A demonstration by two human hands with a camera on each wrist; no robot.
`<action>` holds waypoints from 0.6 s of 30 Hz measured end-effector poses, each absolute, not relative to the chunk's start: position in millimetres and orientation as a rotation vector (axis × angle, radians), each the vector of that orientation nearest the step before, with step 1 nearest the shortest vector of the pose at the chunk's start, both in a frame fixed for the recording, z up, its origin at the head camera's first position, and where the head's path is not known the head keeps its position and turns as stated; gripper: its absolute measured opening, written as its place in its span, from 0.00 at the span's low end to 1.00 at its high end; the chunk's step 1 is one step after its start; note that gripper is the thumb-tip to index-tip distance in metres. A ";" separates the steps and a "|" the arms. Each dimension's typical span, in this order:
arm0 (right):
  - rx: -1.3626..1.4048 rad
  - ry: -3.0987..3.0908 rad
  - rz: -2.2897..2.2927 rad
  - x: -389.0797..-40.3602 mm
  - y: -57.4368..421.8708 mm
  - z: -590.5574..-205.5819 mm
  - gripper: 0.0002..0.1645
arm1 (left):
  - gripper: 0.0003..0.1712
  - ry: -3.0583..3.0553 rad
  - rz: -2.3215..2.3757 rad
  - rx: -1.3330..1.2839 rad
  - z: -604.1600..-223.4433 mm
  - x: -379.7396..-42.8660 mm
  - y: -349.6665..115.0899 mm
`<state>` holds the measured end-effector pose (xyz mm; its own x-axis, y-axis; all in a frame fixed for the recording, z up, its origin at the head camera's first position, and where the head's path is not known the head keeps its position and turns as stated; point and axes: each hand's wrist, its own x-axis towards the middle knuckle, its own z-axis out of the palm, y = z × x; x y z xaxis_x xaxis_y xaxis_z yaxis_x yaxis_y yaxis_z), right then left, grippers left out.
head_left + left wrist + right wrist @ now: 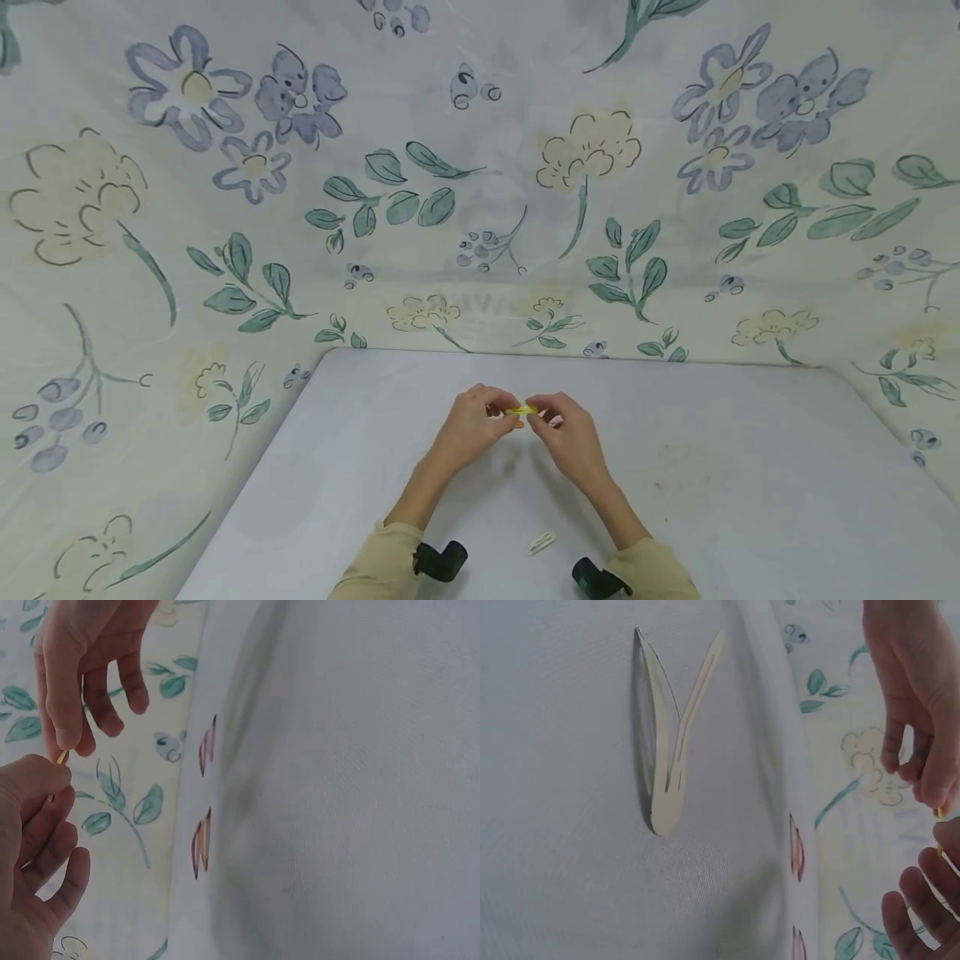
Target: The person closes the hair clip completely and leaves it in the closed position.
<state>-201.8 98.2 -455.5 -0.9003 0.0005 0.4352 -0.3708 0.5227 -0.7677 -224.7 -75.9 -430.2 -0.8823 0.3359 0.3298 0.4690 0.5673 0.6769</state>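
Note:
A slim yellow hair clip [522, 410] is pinched between both hands above the far part of the table. My left hand [474, 427] holds one end with thumb and fingertips; my right hand [573, 442] pinches the other. In the left wrist view, only a sliver of yellow shows between the two sets of fingertips. Below the hands lie an orange snap clip [201, 844] and a pinkish one [208, 746], side by side. Nearer the body, a cream snap hair clip [667, 765] lies with its two arms spread apart.
A white table [750, 467] spreads under both arms, with faint brownish specks [663, 483] on its right part. Floral cloth [480, 208] hangs behind and around it. Black wrist cameras sit at the left cuff [442, 562] and right cuff [598, 578].

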 end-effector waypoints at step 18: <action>0.339 -2.622 1.115 -215.0 92.1 -465.0 0.09 | 0.06 -2.711 -1.200 -0.681 -447.0 -238.0 -86.9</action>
<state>-215.0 92.1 -465.0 -0.9356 -0.1073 0.3362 -0.3167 0.6760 -0.6654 -238.0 -86.9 -447.0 -0.8951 0.3589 0.2645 0.4371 0.5896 0.6792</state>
